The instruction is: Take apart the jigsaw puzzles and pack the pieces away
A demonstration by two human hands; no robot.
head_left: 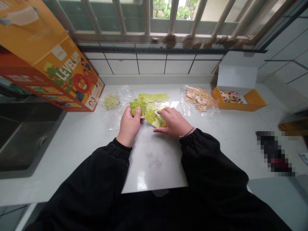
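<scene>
My left hand (pixel 130 123) is closed on a small bunch of green puzzle pieces (pixel 138 109), with its thumb on top. Just to the right, my right hand (pixel 175 123) curves its thumb and fingers around the edges of a few green and yellow puzzle pieces (pixel 151 116). Part of these pieces is hidden under that hand. Behind both hands, a strip of joined green puzzle pieces (pixel 154 97) lies on the white counter (pixel 154 160), with paler pieces in front of it.
A clear bag (pixel 117 115) with green pieces lies left, and another bag (pixel 198 98) with orange-backed pieces lies right. An open yellow box (pixel 252 100) holds printed pieces. A large orange box (pixel 72 70) stands by the sink (pixel 29 144). A barred window (pixel 146 19) is behind.
</scene>
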